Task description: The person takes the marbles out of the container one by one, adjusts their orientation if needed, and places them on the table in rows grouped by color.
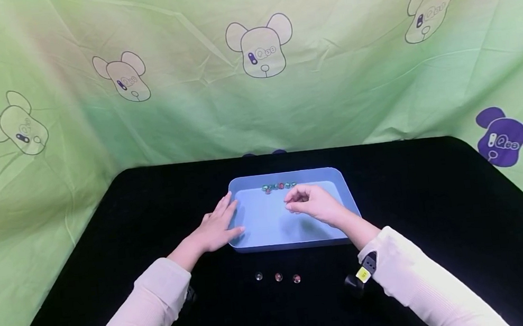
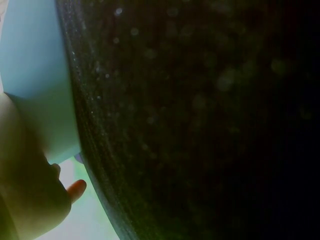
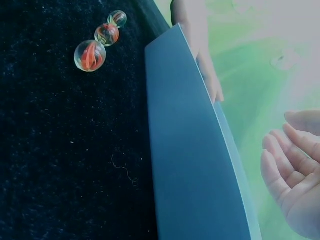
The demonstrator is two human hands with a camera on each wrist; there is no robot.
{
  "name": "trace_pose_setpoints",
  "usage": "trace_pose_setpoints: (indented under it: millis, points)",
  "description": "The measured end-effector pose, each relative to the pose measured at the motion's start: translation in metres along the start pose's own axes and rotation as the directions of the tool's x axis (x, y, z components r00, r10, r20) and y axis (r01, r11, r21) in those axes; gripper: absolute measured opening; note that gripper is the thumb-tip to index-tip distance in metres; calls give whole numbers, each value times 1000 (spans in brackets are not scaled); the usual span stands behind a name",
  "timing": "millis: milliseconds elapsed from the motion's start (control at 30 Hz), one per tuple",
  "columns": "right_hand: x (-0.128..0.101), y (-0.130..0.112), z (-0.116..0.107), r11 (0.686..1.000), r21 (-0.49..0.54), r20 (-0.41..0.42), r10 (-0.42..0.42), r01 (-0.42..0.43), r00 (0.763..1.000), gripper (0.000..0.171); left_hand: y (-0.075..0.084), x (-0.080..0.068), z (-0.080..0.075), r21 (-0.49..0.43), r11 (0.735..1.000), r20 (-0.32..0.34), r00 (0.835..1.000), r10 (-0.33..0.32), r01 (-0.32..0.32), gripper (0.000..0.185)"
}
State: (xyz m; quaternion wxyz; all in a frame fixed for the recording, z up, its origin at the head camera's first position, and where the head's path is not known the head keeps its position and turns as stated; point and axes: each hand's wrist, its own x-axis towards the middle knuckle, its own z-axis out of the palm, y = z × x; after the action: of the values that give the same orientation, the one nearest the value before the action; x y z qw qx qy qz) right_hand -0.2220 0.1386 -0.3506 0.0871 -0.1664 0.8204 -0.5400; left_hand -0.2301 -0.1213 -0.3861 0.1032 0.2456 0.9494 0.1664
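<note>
Cloth-screened booth (image 1: 356,105), exact type unclear. Green backdrop (image 1: 189,117) w/ cartoon heads (image 1: 261,38), far, left & right. Blk fuzzy-topped table (image 1: 418,194), near.

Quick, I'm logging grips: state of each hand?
Left hand: open, touching the blue tray.
Right hand: open, loosely curled above the tray, nothing visible in it.

Tray (image 1: 264,218) common to all views

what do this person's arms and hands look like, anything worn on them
The left hand and right hand are gloveless. The left sleeve and right sleeve are long and off-white. A black strap with a yellow tag shows at the right wrist.
</note>
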Motion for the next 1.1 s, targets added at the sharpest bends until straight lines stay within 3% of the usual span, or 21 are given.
trace_pose_setpoints:
  millis: [1100]
  points:
    - [28, 10, 3, 1000, -12, -17, 26, -26, 1000, 23, -3, 3, 3, -4, 1000, -7, 1000, -4, 4, 70]
